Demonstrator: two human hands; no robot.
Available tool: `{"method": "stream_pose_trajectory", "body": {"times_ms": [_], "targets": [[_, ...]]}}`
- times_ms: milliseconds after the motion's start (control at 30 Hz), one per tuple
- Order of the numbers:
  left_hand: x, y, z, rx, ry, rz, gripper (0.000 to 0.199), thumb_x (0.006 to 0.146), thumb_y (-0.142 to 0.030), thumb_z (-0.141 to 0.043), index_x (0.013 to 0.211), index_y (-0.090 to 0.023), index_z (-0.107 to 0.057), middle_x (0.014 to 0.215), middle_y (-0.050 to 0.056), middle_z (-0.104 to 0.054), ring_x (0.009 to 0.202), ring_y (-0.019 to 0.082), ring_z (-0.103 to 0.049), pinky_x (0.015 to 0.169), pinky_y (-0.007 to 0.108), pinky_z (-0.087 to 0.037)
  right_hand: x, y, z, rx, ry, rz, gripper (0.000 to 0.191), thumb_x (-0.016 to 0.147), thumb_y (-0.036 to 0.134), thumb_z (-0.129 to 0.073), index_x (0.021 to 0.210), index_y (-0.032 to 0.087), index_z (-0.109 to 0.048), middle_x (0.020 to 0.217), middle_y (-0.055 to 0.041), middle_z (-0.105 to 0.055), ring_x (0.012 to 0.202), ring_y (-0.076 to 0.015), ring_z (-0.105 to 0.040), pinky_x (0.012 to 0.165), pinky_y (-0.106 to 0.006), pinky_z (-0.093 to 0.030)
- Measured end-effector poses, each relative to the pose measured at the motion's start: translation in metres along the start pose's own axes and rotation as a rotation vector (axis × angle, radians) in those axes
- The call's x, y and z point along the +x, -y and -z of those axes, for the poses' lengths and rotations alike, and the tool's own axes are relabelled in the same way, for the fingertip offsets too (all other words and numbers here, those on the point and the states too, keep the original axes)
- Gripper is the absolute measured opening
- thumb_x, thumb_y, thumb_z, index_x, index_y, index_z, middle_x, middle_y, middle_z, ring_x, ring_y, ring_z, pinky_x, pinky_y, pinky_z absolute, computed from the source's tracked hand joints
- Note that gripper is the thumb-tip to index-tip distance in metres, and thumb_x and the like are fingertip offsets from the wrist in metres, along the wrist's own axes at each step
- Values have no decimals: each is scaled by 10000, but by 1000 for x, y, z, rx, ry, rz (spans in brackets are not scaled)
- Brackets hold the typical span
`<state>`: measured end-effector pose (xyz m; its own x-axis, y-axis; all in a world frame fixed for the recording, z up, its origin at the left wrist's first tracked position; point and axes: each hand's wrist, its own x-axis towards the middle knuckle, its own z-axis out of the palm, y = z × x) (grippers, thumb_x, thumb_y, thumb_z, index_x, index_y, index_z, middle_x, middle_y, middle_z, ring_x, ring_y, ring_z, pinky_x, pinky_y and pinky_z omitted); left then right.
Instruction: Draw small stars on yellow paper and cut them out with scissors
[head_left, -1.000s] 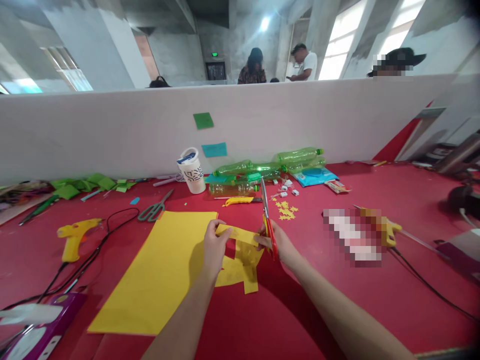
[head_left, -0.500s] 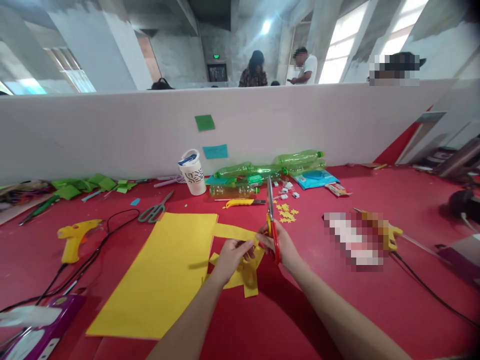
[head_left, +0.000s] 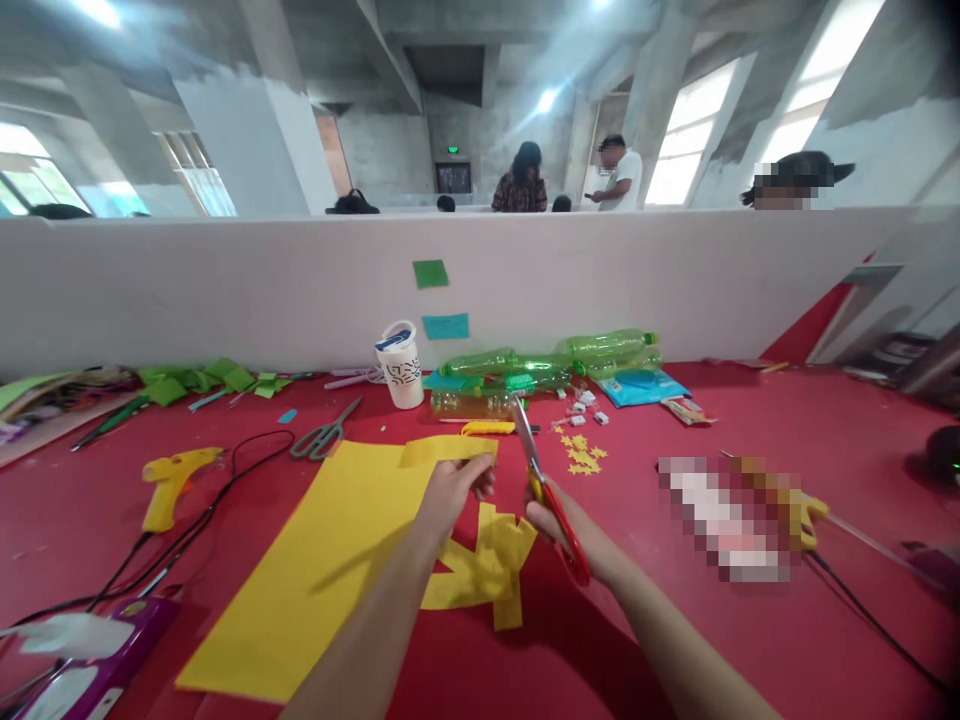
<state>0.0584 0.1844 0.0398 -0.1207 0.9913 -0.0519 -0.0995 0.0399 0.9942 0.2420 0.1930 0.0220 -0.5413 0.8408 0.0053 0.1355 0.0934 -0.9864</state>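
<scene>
A yellow strip [head_left: 452,447] is pinched in my left hand [head_left: 457,487], raised over the edge of a large yellow sheet [head_left: 300,580]. My right hand [head_left: 564,522] is closed around red-handled scissors [head_left: 531,447], whose blades point up and away; they are apart from the strip. Below and between my hands, several cut yellow pieces [head_left: 480,575] lie overlapping on the red table [head_left: 600,650]. Beyond the scissors sits a small pile of yellow stars [head_left: 583,455].
Green plastic bottles [head_left: 540,370], a white cup [head_left: 401,370] and a yellow cutter knife [head_left: 487,428] stand or lie by the white partition [head_left: 300,290]. Grey scissors [head_left: 328,432] and a yellow glue gun [head_left: 176,485] with a cable are on the left. Another glue gun [head_left: 812,518] lies right.
My left hand has drawn the strip up and left, away from my right hand. The scissors have moved clear of it and tilted. The view has tipped slightly upward.
</scene>
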Motion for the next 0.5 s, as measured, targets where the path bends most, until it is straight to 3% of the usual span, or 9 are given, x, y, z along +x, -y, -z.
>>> {"method": "stream_pose_trajectory", "body": {"times_ms": [100, 200, 500], "targets": [[0, -4, 5, -47, -67, -60, 269, 733, -369, -595, 608, -133, -631, 551, 18, -592, 501, 115, -521, 493, 226, -382, -4, 2, -2, -107, 113, 23, 357, 794, 540, -529, 794, 192, -448, 678, 31, -446, 592, -107, -400, 536, -218, -347], [-5, 4, 8, -84, -122, -80, 277, 752, -361, -576, 584, -144, -613, 519, -1, -565, 478, 103, -486, 490, 229, -368, -5, 2, -6, -135, 175, -15, 391, 803, 567, -498, 739, 187, -430, 618, 38, -433, 547, -101, -394, 497, -212, -310], [-10, 14, 16, -49, -119, -114, 312, 778, -356, -559, 550, -145, -590, 482, -6, -533, 461, 102, -470, 481, 233, -360, -7, 0, -15, -66, 255, -135, 399, 808, 572, -488, 732, 186, -426, 532, 59, -393, 415, -72, -354, 399, -197, -251]]}}
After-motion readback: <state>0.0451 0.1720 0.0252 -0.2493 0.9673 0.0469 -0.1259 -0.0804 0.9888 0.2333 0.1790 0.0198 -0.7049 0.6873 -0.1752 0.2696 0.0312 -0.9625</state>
